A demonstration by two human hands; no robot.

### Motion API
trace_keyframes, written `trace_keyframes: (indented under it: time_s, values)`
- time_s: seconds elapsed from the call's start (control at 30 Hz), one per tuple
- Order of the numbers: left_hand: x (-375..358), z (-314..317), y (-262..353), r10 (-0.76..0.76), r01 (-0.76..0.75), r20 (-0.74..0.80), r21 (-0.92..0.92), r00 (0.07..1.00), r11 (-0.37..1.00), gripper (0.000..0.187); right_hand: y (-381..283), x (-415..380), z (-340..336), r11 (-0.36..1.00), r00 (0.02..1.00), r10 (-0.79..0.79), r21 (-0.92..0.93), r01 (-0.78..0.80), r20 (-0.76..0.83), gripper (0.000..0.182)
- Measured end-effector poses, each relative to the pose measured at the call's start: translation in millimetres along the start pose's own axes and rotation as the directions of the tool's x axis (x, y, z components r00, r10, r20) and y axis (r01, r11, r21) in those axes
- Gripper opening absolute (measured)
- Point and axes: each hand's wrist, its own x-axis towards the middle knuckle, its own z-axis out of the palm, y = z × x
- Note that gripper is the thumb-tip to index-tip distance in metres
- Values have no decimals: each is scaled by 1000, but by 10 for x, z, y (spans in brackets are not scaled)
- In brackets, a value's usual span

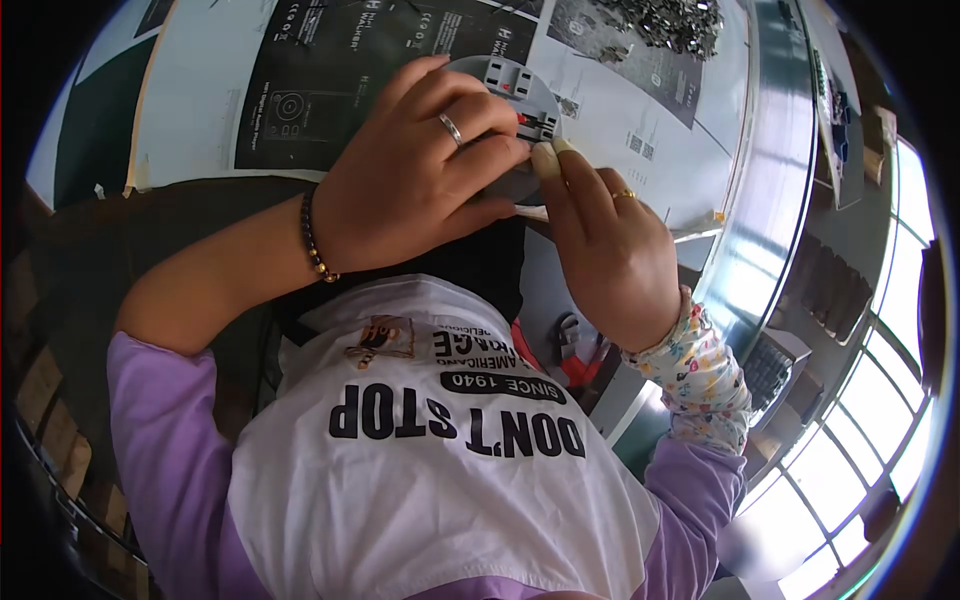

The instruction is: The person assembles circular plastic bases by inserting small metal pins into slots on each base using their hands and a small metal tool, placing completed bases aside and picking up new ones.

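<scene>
A round grey fixture (548, 103) with slotted blocks, black parts and small red marks sits at the table's near edge. My left hand (425, 165), wearing a silver ring and a beaded bracelet, curls over its left side with bent fingers gripping it. My right hand (615, 240), with a gold ring and pale covers on the fingertips, is at the fixture's lower right edge. Its thumb and fingers are pinched together by the black slotted part (540, 128). Whatever lies between those fingertips is hidden.
A pile of small shiny metal pieces (670, 25) lies at the back right. Black printed sheets (300, 120) cover part of the white table (205, 90). A shiny metal strip (765, 190) runs along the right, with windows (840, 455) beyond.
</scene>
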Motion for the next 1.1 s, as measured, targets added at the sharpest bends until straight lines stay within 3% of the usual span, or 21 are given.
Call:
trace_keyframes:
  time_s: [0.1, 0.13, 0.17, 0.2, 0.23, 0.27, 0.37, 0.4, 0.5, 0.53, 0.63, 0.8, 0.9, 1.03, 1.1]
  values:
    - [-7, 10, 14, 6, -5, 7, -30, 1000, 1000, 48, 259, 93, -4, 954, 991, -53, 287, 87, -124, 10]
    - [-6, -2, -6, -11, 11, 1, -31, 1000, 999, 49, 341, 127, -37, 956, 989, -52, 278, 89, -139, 10]
    - [6, -11, -21, -6, 6, -6, -18, 1000, 1000, 49, 440, 161, -81, 761, 976, 30, 638, 119, -218, 17]
    - [2, -18, -21, 8, -9, 15, 15, 1000, 1000, 51, 517, 179, -114, 430, 960, 133, 887, 169, -247, 27]
    - [-20, -13, 0, 20, -22, 43, 38, 999, 999, 52, 545, 170, -121, 23, 945, 244, 975, 221, -220, 38]
    - [-32, 0, 14, 35, -39, 69, 60, 997, 997, 53, 517, 200, -95, 23, 944, 246, 975, 221, -220, 38]
    - [-44, 31, -1, 53, -56, 58, 49, 997, 997, 54, 349, 426, 42, -377, 901, 381, 856, 354, -205, 55]
    - [-47, 23, -4, 53, -55, 51, 41, 997, 998, 55, 372, 455, 73, -382, 903, 377, 853, 356, -208, 55]
    - [-47, 40, 6, 47, -49, 30, 53, 998, 997, 53, 449, 464, 170, -277, 951, 153, 912, 303, -269, 52]
    - [-43, 49, 15, 50, -51, 25, 52, 998, 997, 52, 420, 477, 139, -275, 952, 157, 914, 299, -264, 52]
    - [-32, 40, 17, 60, -62, 24, 65, 998, 996, 51, 269, 572, -17, -77, 989, 138, 994, 71, -60, 48]
    - [-53, 27, 15, 54, -59, 71, 79, 996, 995, 60, 364, 548, -48, -188, 979, 198, 979, 77, -39, 41]
    - [-30, 33, 13, 61, -64, 40, 84, 997, 994, 54, 196, 548, -13, -58, 949, 268, 981, 186, -164, 39]
    - [-60, 54, 0, 75, -77, 25, 73, 997, 994, 52, 185, 538, 33, 46, 933, 288, 976, 212, -217, 40]
    - [-61, 35, -26, 64, -65, 15, 86, 998, 994, 52, 232, 439, 16, -7, 925, 270, 960, 279, -267, 41]
